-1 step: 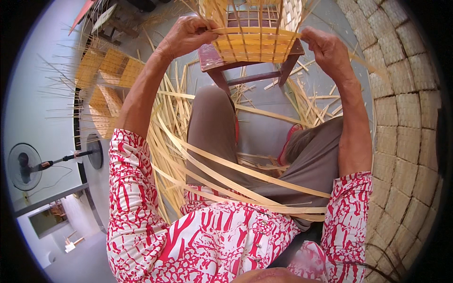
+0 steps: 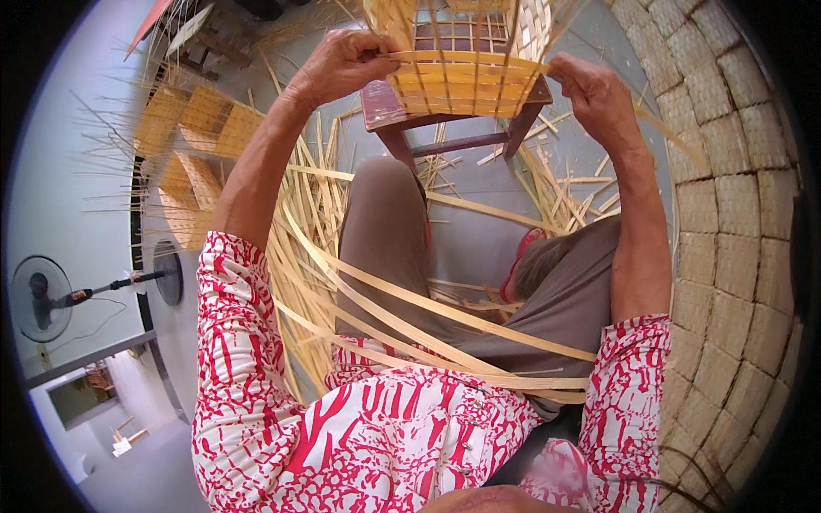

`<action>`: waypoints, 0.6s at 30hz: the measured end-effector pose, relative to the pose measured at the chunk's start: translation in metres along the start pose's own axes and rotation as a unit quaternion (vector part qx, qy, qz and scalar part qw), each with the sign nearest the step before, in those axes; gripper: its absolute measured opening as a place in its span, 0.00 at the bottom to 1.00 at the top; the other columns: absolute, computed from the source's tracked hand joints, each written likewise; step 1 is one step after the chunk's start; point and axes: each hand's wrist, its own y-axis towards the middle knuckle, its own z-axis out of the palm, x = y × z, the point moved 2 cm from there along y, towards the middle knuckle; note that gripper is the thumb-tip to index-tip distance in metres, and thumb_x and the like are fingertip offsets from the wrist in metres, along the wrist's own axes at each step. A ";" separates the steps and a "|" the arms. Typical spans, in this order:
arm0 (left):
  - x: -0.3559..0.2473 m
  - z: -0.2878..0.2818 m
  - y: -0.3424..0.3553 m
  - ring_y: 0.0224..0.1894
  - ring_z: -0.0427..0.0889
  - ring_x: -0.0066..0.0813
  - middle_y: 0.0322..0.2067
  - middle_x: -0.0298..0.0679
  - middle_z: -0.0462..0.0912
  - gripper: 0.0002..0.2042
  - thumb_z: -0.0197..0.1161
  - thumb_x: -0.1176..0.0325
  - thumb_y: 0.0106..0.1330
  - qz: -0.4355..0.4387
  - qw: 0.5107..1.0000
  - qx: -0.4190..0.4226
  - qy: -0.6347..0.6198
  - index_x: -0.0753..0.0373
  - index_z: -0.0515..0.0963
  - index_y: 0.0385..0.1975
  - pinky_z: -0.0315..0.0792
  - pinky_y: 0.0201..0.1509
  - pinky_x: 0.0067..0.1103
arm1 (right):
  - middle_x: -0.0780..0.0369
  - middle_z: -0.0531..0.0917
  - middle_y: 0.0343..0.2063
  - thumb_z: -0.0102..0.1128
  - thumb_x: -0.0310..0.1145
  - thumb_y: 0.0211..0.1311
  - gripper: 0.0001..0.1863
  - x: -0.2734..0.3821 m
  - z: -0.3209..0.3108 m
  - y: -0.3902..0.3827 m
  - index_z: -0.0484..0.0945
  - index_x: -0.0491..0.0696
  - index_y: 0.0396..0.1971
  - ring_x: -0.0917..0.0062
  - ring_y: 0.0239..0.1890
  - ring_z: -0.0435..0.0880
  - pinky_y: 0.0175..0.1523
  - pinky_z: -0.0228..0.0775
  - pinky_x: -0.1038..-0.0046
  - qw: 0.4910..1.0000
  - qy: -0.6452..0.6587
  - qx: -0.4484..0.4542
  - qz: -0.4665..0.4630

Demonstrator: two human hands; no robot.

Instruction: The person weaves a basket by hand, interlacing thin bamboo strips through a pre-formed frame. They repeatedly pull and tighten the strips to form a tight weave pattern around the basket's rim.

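Note:
A half-woven yellow bamboo basket rests on a small dark red wooden stool, with upright stakes rising from its near wall. Across the top of that wall runs a bamboo strip. My left hand pinches the strip at the basket's left corner, fingers bent. At the right corner my right hand is closed on the same strip, whose loose tail appears beyond my wrist. Both fingertips are partly hidden by the hands and weave. Long pale bamboo strips lie over my lap.
Loose bamboo strips are heaped left of my legs, with more scraps on the floor to the right. Unfinished woven panels with spiky ends stand at the left, near a fan. Stacked woven baskets line the right side.

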 end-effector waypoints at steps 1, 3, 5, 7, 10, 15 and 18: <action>-0.001 0.004 -0.001 0.30 0.80 0.14 0.28 0.32 0.84 0.17 0.71 0.68 0.65 0.015 0.999 -0.024 -0.015 0.65 0.82 0.52 0.76 0.35 0.16 | 0.53 0.85 0.33 0.56 0.34 0.70 0.08 0.002 -0.001 0.001 0.80 0.51 0.43 0.50 0.36 0.83 0.37 0.75 0.58 1.000 0.008 0.002 0.003; -0.006 0.007 -0.010 0.29 0.81 0.15 0.31 0.33 0.85 0.20 0.73 0.69 0.63 0.036 0.995 -0.081 0.033 0.63 0.80 0.55 0.77 0.35 0.16 | 0.53 0.84 0.32 0.57 0.35 0.70 0.07 0.005 -0.004 0.002 0.80 0.51 0.43 0.50 0.35 0.82 0.36 0.74 0.58 0.999 0.015 0.023 0.020; -0.012 0.012 -0.021 0.38 0.84 0.21 0.45 0.38 0.84 0.33 0.78 0.67 0.57 0.061 0.982 -0.180 0.021 0.57 0.73 0.64 0.80 0.42 0.20 | 0.51 0.82 0.28 0.58 0.33 0.69 0.07 0.009 -0.009 0.006 0.81 0.49 0.42 0.52 0.32 0.84 0.35 0.73 0.62 0.998 0.027 0.038 0.031; -0.007 0.025 -0.035 0.46 0.82 0.25 0.53 0.39 0.79 0.39 0.80 0.62 0.53 0.059 0.939 -0.335 0.037 0.54 0.69 0.67 0.79 0.46 0.24 | 0.51 0.82 0.26 0.58 0.31 0.68 0.07 0.012 -0.009 0.007 0.81 0.47 0.41 0.55 0.31 0.85 0.34 0.73 0.64 0.993 0.072 0.068 0.061; -0.003 0.054 -0.031 0.64 0.70 0.41 0.65 0.49 0.66 0.44 0.76 0.51 0.58 -0.016 0.905 -0.409 -0.117 0.53 0.58 0.72 0.72 0.62 0.32 | 0.57 0.79 0.23 0.57 0.27 0.68 0.07 0.019 -0.004 0.008 0.81 0.43 0.41 0.68 0.28 0.81 0.33 0.71 0.71 0.989 0.121 0.078 0.047; 0.011 0.073 0.003 0.66 0.66 0.32 0.66 0.46 0.64 0.34 0.60 0.55 0.73 -0.021 0.828 -0.435 -0.354 0.57 0.53 0.73 0.63 0.69 0.27 | 0.56 0.79 0.25 0.57 0.27 0.69 0.07 0.047 0.001 0.017 0.80 0.43 0.43 0.65 0.29 0.80 0.34 0.71 0.72 0.989 0.110 0.091 0.038; -0.016 0.075 0.021 0.62 0.74 0.35 0.60 0.47 0.74 0.25 0.53 0.67 0.73 0.011 0.757 -0.493 -0.429 0.61 0.60 0.69 0.69 0.64 0.29 | 0.52 0.82 0.26 0.57 0.28 0.69 0.07 0.046 -0.003 0.011 0.80 0.44 0.42 0.62 0.28 0.84 0.36 0.73 0.70 0.984 0.131 0.102 0.062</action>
